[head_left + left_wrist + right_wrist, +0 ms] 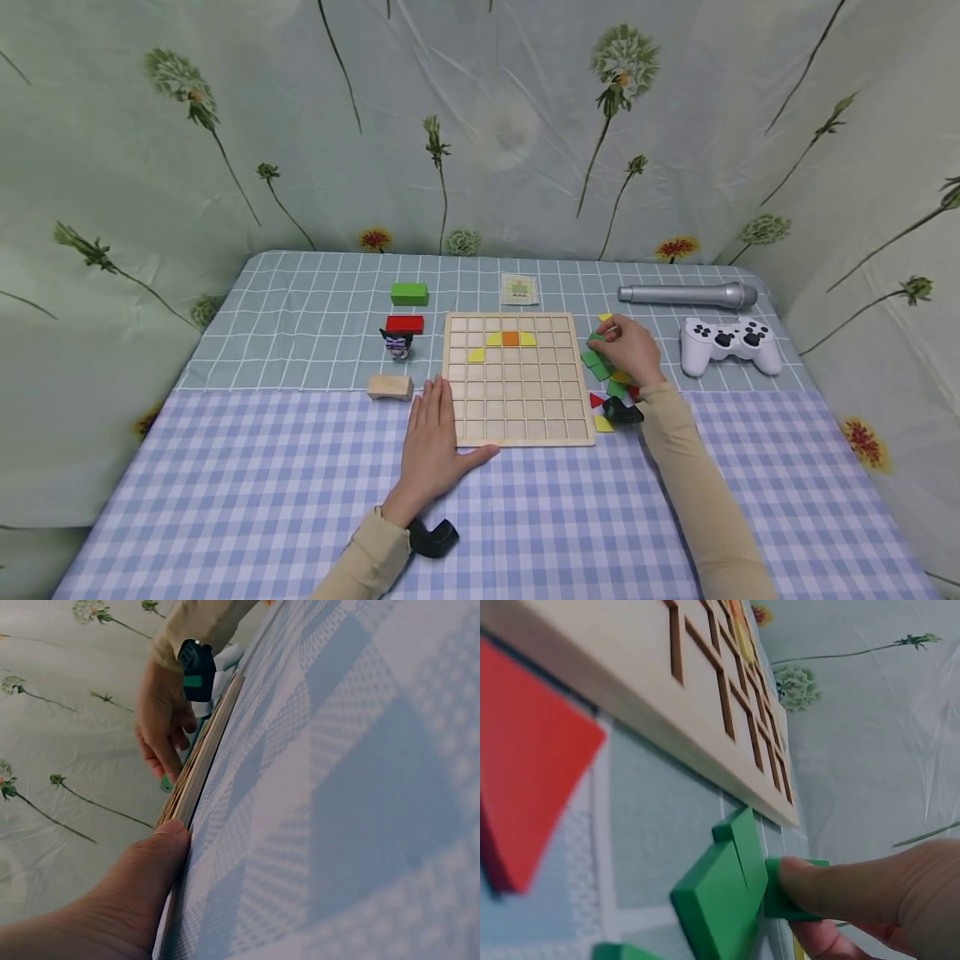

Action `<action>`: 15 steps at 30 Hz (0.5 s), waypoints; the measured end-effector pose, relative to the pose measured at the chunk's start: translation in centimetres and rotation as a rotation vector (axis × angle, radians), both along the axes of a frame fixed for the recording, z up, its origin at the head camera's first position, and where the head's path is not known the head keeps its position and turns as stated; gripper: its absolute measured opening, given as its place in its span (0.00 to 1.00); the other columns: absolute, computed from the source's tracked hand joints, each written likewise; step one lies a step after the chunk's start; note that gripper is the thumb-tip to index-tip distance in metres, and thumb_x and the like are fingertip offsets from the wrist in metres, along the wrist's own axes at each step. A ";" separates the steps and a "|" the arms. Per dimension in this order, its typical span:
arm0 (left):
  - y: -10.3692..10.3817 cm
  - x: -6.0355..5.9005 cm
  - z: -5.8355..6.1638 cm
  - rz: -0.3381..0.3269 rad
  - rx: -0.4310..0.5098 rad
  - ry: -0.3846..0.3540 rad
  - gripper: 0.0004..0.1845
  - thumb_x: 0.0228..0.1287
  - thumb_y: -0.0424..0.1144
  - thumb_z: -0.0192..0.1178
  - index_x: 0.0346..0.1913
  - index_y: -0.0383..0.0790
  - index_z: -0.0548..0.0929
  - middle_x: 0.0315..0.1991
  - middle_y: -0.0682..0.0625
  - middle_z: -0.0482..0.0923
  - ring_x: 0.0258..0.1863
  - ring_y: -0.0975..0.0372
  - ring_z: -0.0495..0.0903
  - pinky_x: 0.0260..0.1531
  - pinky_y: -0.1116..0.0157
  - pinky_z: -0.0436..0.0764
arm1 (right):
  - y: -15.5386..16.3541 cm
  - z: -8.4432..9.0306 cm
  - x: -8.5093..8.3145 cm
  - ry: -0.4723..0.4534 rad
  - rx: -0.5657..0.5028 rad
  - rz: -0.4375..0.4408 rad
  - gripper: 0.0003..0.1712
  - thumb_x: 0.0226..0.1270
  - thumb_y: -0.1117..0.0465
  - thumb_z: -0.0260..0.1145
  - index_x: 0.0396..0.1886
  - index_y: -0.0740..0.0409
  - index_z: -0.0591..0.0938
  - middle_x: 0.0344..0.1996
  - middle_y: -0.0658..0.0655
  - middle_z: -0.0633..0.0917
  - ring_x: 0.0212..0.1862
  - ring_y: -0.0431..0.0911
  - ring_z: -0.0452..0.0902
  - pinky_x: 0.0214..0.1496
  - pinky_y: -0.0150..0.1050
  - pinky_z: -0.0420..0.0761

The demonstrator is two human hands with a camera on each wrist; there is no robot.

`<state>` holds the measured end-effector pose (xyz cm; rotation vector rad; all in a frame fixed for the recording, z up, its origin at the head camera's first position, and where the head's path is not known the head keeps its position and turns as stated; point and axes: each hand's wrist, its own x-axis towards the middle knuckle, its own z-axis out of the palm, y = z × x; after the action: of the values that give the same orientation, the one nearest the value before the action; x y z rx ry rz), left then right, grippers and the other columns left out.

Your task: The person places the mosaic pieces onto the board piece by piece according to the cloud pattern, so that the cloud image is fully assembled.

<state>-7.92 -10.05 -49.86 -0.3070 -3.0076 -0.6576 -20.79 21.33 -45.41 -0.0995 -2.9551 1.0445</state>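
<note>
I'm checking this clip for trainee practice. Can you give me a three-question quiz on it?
1. True or false: the left hand lies flat at the board's near left corner.
2. What does the right hand pinch? A) red block B) green piece C) gamepad
3. Fill in: the orange tile on the board sits between two ____ pieces.

Key:
1. True.
2. B, a green piece from the loose pile beside the board.
3. Yellow.

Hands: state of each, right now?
Left hand: open, flat on the tablecloth against the wooden grid board.
Right hand: pinching a green tile.
</note>
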 end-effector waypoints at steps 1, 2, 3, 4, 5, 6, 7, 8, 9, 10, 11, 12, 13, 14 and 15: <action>0.0 0.0 0.0 0.000 -0.001 0.000 0.65 0.47 0.75 0.56 0.74 0.30 0.43 0.75 0.40 0.38 0.73 0.53 0.33 0.70 0.56 0.35 | 0.0 0.0 0.1 0.013 -0.009 0.002 0.14 0.58 0.57 0.70 0.38 0.62 0.79 0.33 0.60 0.81 0.35 0.54 0.75 0.31 0.42 0.69; 0.0 0.0 0.0 -0.001 -0.001 0.001 0.65 0.47 0.75 0.56 0.74 0.30 0.43 0.75 0.40 0.38 0.73 0.52 0.33 0.70 0.56 0.35 | -0.1 0.1 0.2 0.028 -0.018 0.002 0.14 0.58 0.57 0.70 0.38 0.62 0.80 0.32 0.59 0.81 0.35 0.54 0.75 0.31 0.42 0.69; 0.0 0.0 0.0 -0.001 -0.002 0.003 0.65 0.47 0.75 0.56 0.74 0.30 0.43 0.75 0.39 0.38 0.73 0.52 0.33 0.70 0.56 0.35 | -0.2 0.2 0.3 0.043 -0.028 0.002 0.13 0.58 0.57 0.70 0.37 0.62 0.80 0.32 0.59 0.81 0.35 0.54 0.75 0.31 0.41 0.69; 0.0 0.0 0.0 -0.002 -0.003 0.004 0.65 0.47 0.75 0.56 0.74 0.30 0.43 0.75 0.39 0.38 0.73 0.52 0.33 0.70 0.57 0.35 | -0.4 0.2 0.4 0.060 -0.043 0.006 0.13 0.57 0.58 0.70 0.36 0.62 0.80 0.32 0.59 0.81 0.35 0.54 0.75 0.30 0.41 0.69; 0.0 0.0 0.0 -0.002 -0.004 0.006 0.65 0.47 0.75 0.56 0.74 0.30 0.43 0.75 0.39 0.38 0.73 0.52 0.34 0.70 0.57 0.35 | -0.7 0.3 0.5 0.074 -0.063 0.014 0.13 0.57 0.58 0.71 0.35 0.63 0.80 0.31 0.60 0.81 0.34 0.54 0.75 0.30 0.40 0.69; -0.1 0.0 0.0 -0.002 -0.005 0.008 0.65 0.47 0.75 0.56 0.74 0.30 0.43 0.75 0.39 0.39 0.73 0.52 0.34 0.70 0.57 0.35 | -1.0 0.3 0.6 0.087 -0.082 0.022 0.13 0.57 0.58 0.71 0.34 0.63 0.80 0.31 0.59 0.81 0.34 0.54 0.75 0.29 0.40 0.69; -0.1 0.0 0.0 -0.002 -0.006 0.007 0.65 0.47 0.75 0.56 0.74 0.30 0.43 0.75 0.39 0.39 0.73 0.52 0.34 0.70 0.57 0.35 | -1.4 0.4 0.7 0.098 -0.101 0.033 0.13 0.56 0.58 0.71 0.33 0.62 0.80 0.30 0.59 0.81 0.33 0.53 0.74 0.28 0.39 0.68; -0.1 0.0 0.0 -0.004 -0.003 0.014 0.65 0.47 0.75 0.57 0.73 0.29 0.44 0.75 0.39 0.39 0.73 0.52 0.34 0.70 0.56 0.36 | -1.9 0.5 0.8 0.104 -0.122 0.045 0.13 0.56 0.58 0.72 0.32 0.62 0.81 0.29 0.58 0.81 0.32 0.52 0.74 0.28 0.39 0.68; -0.1 0.0 0.0 -0.004 -0.003 0.014 0.65 0.47 0.75 0.57 0.73 0.29 0.44 0.75 0.38 0.39 0.73 0.52 0.34 0.70 0.56 0.36 | -2.4 0.5 0.8 0.104 -0.145 0.059 0.12 0.55 0.58 0.72 0.32 0.62 0.81 0.29 0.58 0.81 0.32 0.51 0.73 0.27 0.38 0.68; -0.1 0.0 -0.1 -0.004 -0.004 0.015 0.65 0.47 0.75 0.57 0.73 0.29 0.44 0.75 0.38 0.39 0.73 0.51 0.34 0.70 0.56 0.36 | -2.9 0.5 0.9 0.103 -0.168 0.076 0.12 0.55 0.58 0.73 0.31 0.62 0.81 0.28 0.57 0.81 0.31 0.51 0.73 0.27 0.38 0.68; -0.1 0.0 -0.1 -0.004 -0.005 0.016 0.65 0.47 0.75 0.57 0.73 0.29 0.44 0.74 0.38 0.39 0.73 0.51 0.35 0.70 0.56 0.36 | -3.6 0.5 0.9 0.100 -0.181 0.091 0.12 0.55 0.58 0.73 0.31 0.61 0.81 0.28 0.57 0.81 0.30 0.49 0.72 0.27 0.37 0.67; -0.1 0.0 -0.1 -0.004 -0.006 0.016 0.65 0.47 0.75 0.57 0.73 0.29 0.44 0.74 0.38 0.39 0.73 0.51 0.35 0.70 0.56 0.36 | -4.2 0.5 1.0 0.097 -0.195 0.105 0.11 0.54 0.58 0.73 0.30 0.60 0.81 0.28 0.56 0.81 0.29 0.49 0.71 0.26 0.37 0.67; -0.1 0.0 -0.1 -0.004 -0.005 0.017 0.65 0.47 0.75 0.57 0.73 0.29 0.44 0.74 0.38 0.40 0.73 0.51 0.35 0.70 0.56 0.37 | -4.8 0.5 1.0 0.090 -0.208 0.121 0.11 0.55 0.58 0.73 0.30 0.59 0.82 0.28 0.55 0.81 0.27 0.48 0.71 0.25 0.37 0.67; -0.1 0.0 -0.1 -0.003 -0.005 0.020 0.65 0.47 0.75 0.57 0.73 0.29 0.44 0.74 0.38 0.40 0.73 0.51 0.35 0.70 0.56 0.37 | -5.4 0.5 1.1 0.084 -0.216 0.139 0.10 0.55 0.59 0.73 0.30 0.59 0.82 0.28 0.54 0.81 0.27 0.47 0.70 0.25 0.36 0.68; 0.0 0.0 0.0 -0.002 -0.008 0.013 0.65 0.47 0.75 0.56 0.74 0.30 0.43 0.75 0.39 0.39 0.73 0.52 0.35 0.70 0.56 0.36 | -6.1 0.4 1.2 0.077 -0.224 0.160 0.09 0.55 0.59 0.73 0.31 0.59 0.83 0.28 0.53 0.81 0.26 0.47 0.69 0.25 0.37 0.68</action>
<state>-7.96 -10.08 -49.90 -0.3132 -2.9985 -0.6411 -19.64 15.27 -44.96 0.1759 -2.8056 1.3627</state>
